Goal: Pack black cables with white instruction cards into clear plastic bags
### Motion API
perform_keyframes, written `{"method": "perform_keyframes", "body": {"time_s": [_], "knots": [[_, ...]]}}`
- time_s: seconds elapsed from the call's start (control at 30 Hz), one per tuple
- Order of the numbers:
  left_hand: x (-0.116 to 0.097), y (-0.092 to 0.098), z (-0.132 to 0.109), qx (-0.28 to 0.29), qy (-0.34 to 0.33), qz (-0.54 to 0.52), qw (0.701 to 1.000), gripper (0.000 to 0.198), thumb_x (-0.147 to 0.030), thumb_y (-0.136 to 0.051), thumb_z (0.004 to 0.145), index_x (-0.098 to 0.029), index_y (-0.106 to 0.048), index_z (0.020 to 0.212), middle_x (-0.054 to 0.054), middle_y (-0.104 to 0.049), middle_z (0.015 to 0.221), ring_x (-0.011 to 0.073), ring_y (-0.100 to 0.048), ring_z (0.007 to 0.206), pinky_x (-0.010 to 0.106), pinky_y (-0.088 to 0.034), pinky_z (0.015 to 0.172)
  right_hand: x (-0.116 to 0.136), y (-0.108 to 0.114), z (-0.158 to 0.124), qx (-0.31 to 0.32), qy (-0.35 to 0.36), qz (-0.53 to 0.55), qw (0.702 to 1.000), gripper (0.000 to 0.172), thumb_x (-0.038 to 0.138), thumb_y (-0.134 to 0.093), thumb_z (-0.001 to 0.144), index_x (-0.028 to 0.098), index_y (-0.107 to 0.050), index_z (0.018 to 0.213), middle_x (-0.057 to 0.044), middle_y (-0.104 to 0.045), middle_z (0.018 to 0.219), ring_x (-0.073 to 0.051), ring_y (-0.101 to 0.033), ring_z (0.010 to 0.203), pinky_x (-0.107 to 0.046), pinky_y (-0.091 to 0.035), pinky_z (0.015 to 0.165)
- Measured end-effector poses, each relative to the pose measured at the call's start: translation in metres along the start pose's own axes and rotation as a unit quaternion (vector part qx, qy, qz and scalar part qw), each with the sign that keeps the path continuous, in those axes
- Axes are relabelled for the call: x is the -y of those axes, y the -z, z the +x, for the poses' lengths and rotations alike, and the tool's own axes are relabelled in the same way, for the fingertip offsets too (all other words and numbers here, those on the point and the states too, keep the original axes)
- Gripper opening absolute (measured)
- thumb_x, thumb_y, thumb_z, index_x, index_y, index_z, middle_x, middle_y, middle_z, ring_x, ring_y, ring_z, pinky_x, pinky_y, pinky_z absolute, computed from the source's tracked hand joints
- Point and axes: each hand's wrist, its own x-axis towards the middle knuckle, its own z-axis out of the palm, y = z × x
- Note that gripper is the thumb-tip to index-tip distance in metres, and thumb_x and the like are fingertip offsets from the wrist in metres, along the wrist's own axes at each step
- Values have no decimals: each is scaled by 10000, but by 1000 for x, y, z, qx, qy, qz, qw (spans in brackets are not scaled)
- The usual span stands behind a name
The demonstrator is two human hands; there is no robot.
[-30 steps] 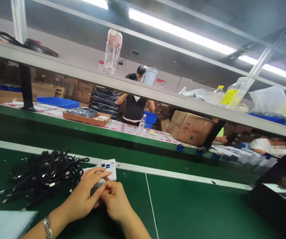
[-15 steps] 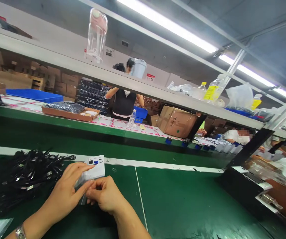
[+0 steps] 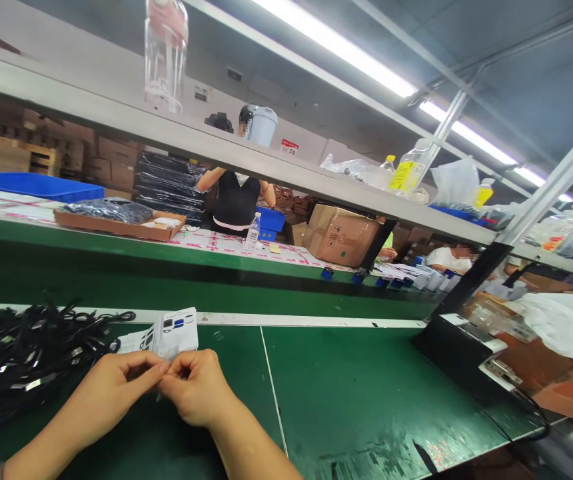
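My left hand (image 3: pixel 111 393) and my right hand (image 3: pixel 196 387) meet at the fingertips, low on a white printed card (image 3: pixel 176 333) with small blue and black marks. Both hands pinch its lower edge, though my fingers hide that edge. A thin white sheet (image 3: pixel 134 342) shows behind the card on the left. Just left of my left hand lies a tangled pile of black cables with metal tips (image 3: pixel 31 360), close to my left fingers but not touching them.
The green workbench (image 3: pixel 346 373) runs ahead, with a black device (image 3: pixel 459 350) at right. Above stands a shelf (image 3: pixel 216 147) holding bottles. Beyond it, a co-worker (image 3: pixel 234 203) stands by a tray of black packs (image 3: pixel 116 220), with cardboard boxes around.
The whole view has swung, so the scene sits further left and lower. My hands have drawn closer, fingertips now meeting at the card's lower edge.
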Motion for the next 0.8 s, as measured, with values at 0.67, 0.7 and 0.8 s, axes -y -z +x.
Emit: {"method": "perform_keyframes", "body": {"time_s": [0.67,0.7,0.8], "knots": [[5,5,9,78,-2,67,995,343,-484,-637,790,-183,-773,696,23,-700,665,188,-584,660,257,-425,645,-23,5,9,23,14,-100,995,271,435,-719,1011,164,-725,998,8,-731,912,-133,-684,731,-297,-592,666],[3,3,8,59,-11,76,995,342,-483,-630,795,-185,-766,695,21,-705,667,188,-594,659,257,-430,649,-21,6,8,7,27,-108,994,269,433,-723,1008,165,-731,1024,-1,-741,950,-142,-695,759,-305,-599,682],[-5,-1,4,-40,-35,126,991,302,-431,-604,813,-192,-739,687,16,-721,666,187,-628,658,262,-447,671,-17,10,4,-28,67,-115,991,283,444,-726,1002,165,-735,1052,-11,-749,994,-156,-705,797,-320,-605,707]]}}
